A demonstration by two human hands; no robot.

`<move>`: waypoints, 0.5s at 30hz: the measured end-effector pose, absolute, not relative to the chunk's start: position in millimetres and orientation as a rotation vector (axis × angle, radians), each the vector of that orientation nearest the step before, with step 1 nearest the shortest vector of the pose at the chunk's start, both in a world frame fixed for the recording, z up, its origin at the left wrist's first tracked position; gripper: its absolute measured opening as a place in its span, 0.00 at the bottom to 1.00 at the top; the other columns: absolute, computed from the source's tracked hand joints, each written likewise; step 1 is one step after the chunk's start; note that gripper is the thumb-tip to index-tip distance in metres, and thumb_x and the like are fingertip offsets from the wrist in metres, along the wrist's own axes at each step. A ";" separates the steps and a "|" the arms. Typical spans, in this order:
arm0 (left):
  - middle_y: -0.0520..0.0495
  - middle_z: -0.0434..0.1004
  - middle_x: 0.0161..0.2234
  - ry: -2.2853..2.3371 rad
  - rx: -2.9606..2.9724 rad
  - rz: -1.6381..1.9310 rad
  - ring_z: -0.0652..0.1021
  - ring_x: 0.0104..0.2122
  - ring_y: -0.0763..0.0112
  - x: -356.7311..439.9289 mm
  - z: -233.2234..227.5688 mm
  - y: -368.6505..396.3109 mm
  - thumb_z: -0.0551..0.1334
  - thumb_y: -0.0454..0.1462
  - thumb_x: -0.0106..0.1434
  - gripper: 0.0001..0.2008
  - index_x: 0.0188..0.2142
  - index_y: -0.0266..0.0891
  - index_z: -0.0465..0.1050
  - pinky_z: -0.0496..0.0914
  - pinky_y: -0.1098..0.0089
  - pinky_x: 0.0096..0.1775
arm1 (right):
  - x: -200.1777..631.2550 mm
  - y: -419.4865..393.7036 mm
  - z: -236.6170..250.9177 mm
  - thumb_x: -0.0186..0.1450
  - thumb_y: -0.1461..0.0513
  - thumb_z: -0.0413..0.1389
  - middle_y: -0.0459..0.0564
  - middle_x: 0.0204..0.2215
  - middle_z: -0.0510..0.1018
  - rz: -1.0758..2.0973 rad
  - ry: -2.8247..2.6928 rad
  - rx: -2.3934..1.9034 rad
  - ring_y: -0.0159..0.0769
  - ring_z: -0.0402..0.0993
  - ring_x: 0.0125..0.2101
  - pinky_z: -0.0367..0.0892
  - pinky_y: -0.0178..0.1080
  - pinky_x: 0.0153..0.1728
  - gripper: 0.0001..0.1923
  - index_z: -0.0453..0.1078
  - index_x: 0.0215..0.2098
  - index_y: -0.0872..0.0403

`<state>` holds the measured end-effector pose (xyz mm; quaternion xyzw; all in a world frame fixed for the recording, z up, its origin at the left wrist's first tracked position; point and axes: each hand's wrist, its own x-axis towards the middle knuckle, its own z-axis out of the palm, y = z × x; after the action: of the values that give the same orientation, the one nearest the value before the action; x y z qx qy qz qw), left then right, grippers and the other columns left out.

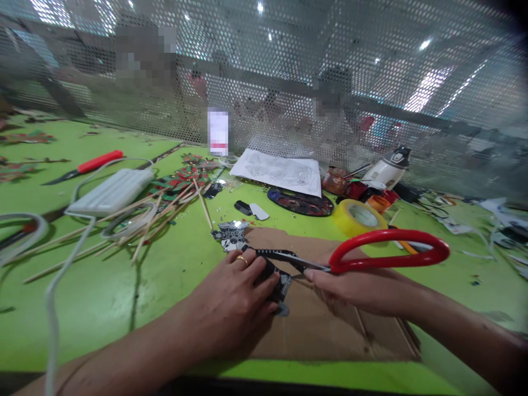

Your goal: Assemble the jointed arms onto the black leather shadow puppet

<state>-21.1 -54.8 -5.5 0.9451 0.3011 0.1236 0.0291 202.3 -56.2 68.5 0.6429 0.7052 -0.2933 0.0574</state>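
My left hand (237,294), with a ring on one finger, presses its curled fingers onto a black, white and silver cut-out figure (233,236). Part of the figure is hidden under these fingers. A brown cardboard sheet (317,335) lies beneath both the figure and my hands. My right hand (355,289) grips scissors with red handles (336,258). Their blades point left, reaching the black strip of the figure just beside my left fingers. How far apart the blades stand is hard to make out.
Left are a white power box (111,192) with a cable, thin wooden sticks (165,220) and a red-handled knife (100,161). Yellow tape (358,217), a paint palette (299,203), a drawing sheet (276,170) and paint jars (336,180) lie beyond the cardboard. Perforated mesh (264,71) bounds the back.
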 end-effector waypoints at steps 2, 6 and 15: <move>0.42 0.71 0.41 0.930 2.921 0.393 0.70 0.43 0.59 -20.8 -5.8 -55.1 0.52 0.42 0.68 0.13 0.44 0.43 0.71 0.64 0.54 0.48 | 202.7 -55.5 67.0 0.66 0.51 0.44 0.46 0.23 0.72 -0.913 2.157 1.941 0.34 0.68 0.26 0.56 0.35 0.25 0.20 0.65 0.25 0.54; 0.42 0.72 0.39 0.913 2.952 0.376 0.70 0.42 0.59 -20.7 -5.1 -54.6 0.51 0.41 0.68 0.13 0.43 0.42 0.71 0.64 0.54 0.46 | 201.6 -54.1 67.2 0.65 0.51 0.46 0.46 0.20 0.70 -0.927 2.148 1.971 0.34 0.66 0.24 0.54 0.35 0.24 0.19 0.65 0.23 0.54; 0.42 0.72 0.40 0.895 2.987 0.465 0.70 0.42 0.60 -21.5 -4.8 -52.9 0.55 0.42 0.67 0.11 0.44 0.41 0.71 0.64 0.57 0.46 | 186.2 -48.1 81.3 0.64 0.56 0.47 0.41 0.16 0.59 -0.854 2.223 1.829 0.27 0.54 0.18 0.48 0.35 0.21 0.16 0.60 0.20 0.54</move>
<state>-21.5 -52.9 -4.8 0.9475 0.2838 0.1474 -0.0057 186.2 -48.1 81.3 0.6077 0.7386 -0.2836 0.0693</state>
